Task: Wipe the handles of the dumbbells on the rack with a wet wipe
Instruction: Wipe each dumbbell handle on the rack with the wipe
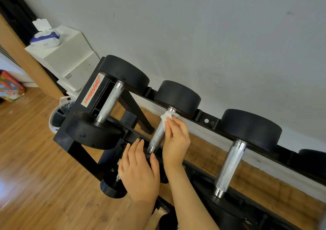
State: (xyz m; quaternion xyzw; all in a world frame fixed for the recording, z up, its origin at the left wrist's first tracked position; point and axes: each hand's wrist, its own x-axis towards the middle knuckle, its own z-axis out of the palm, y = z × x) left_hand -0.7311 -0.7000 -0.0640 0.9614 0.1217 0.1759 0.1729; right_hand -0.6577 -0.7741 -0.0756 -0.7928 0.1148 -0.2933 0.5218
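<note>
Right hand (176, 139) pinches a crumpled white wet wipe (167, 117) against the far end of the middle dumbbell's handle (157, 136), right under its far black head (178, 97). Left hand (139, 168) lies flat, fingers spread, holding nothing, over the near end of that dumbbell; the near head is hidden beneath it. Black rack (204, 120) runs along the grey wall. Left dumbbell handle (110, 102) and right dumbbell handle (229, 168) bare, knurled steel. Wipe pack (45, 38) sits on a white box (70, 56) far left, well apart from the hands. Small lined bin (58, 115) near the rack's left end.
</note>
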